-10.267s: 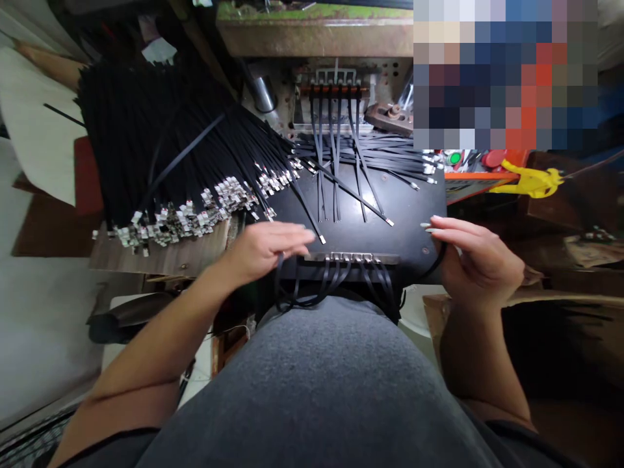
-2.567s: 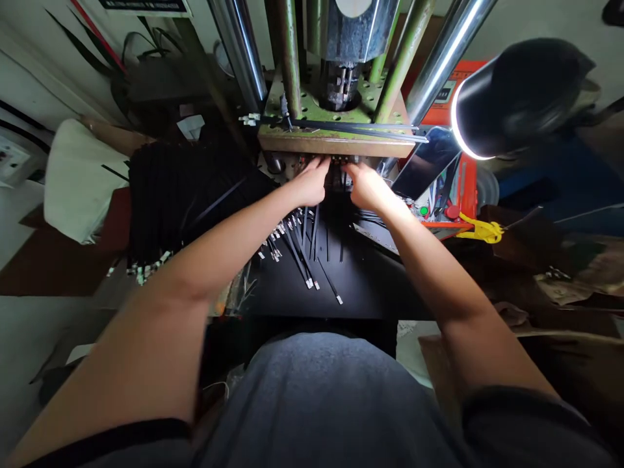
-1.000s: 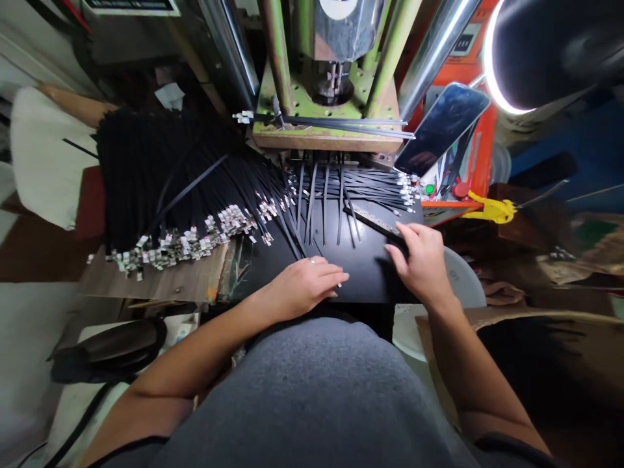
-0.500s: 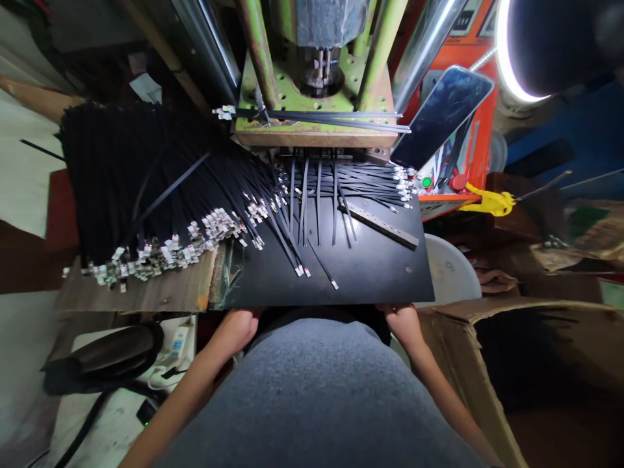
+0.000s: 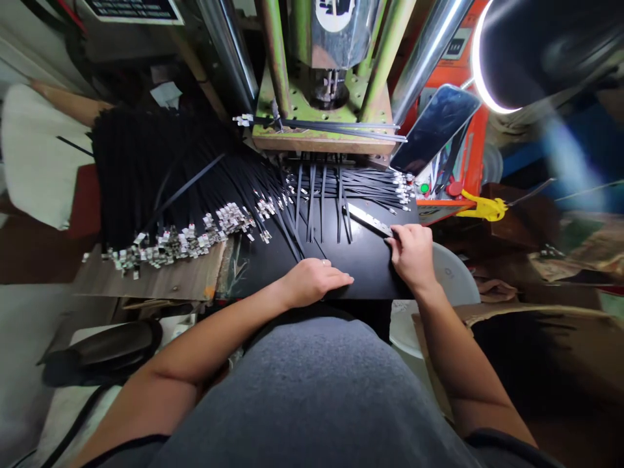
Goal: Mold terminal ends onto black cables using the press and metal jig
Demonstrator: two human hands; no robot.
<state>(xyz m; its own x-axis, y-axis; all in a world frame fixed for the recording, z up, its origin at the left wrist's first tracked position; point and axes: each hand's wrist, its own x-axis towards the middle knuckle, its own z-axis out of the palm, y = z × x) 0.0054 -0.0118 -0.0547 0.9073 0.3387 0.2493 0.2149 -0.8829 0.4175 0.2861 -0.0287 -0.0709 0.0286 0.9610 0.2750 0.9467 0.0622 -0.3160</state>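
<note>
My left hand [image 5: 314, 281] lies flat on the near part of the black work plate [image 5: 361, 263], fingers stretched out over the tips of some black straps. Several black straps [image 5: 322, 205] run from the plate up under the green press [image 5: 322, 120]. My right hand [image 5: 412, 250] is at the plate's right side, with bent fingers closed on the near end of a slim metal bar [image 5: 368, 218] that lies slantwise. A big heap of black straps [image 5: 156, 169] with silver metal end clips [image 5: 185, 239] fills the left.
A phone [image 5: 433, 129] leans against the orange control box [image 5: 468, 162] at the right of the press. A bright lamp [image 5: 531, 52] hangs at upper right. A yellow handle [image 5: 480, 208], a white round tub [image 5: 455, 279] and a cardboard box [image 5: 536, 331] stand to the right.
Half a second ago both hands were down below the plate's near edge. Both have come back up onto the plate, the left over the strap tips, the right onto the metal bar.
</note>
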